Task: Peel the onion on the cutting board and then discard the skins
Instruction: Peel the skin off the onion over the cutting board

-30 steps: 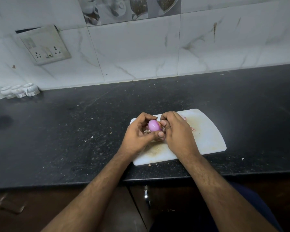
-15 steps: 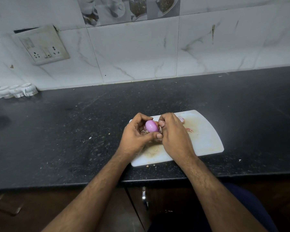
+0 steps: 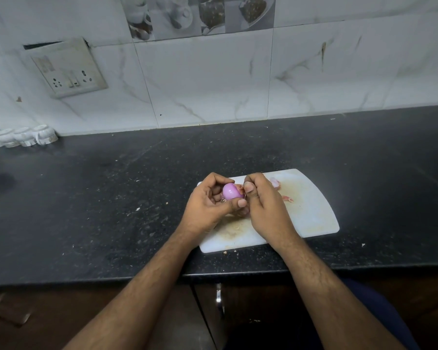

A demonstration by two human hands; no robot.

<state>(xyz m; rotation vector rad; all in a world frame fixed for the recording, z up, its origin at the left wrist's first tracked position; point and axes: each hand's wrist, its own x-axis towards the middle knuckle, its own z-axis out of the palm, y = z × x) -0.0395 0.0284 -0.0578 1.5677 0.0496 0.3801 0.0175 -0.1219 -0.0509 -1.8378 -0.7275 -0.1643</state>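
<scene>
A small purple onion [image 3: 231, 192], mostly bare and glossy, sits in my left hand [image 3: 209, 207] just above the left part of the white cutting board [image 3: 311, 213]. The fingers of my left hand curl around it with the thumb under it. My right hand [image 3: 266, 210] pinches a thin reddish strip of skin [image 3: 240, 189] at the onion's right end between thumb and forefinger. Loose skin pieces [image 3: 276, 183] and a small red scrap [image 3: 288, 198] lie on the board behind my right hand.
The board lies near the front edge of a black speckled counter [image 3: 111, 198]. Small white ceramic pieces [image 3: 25, 136] stand at the back left against the marble-tiled wall, under a switch and socket plate [image 3: 68, 69]. Crumbs dot the counter. A cabinet handle [image 3: 219, 299] shows below.
My hands have turned the onion slightly, and more of its bare purple surface shows. My right thumb and forefinger have closed on the skin at its right end.
</scene>
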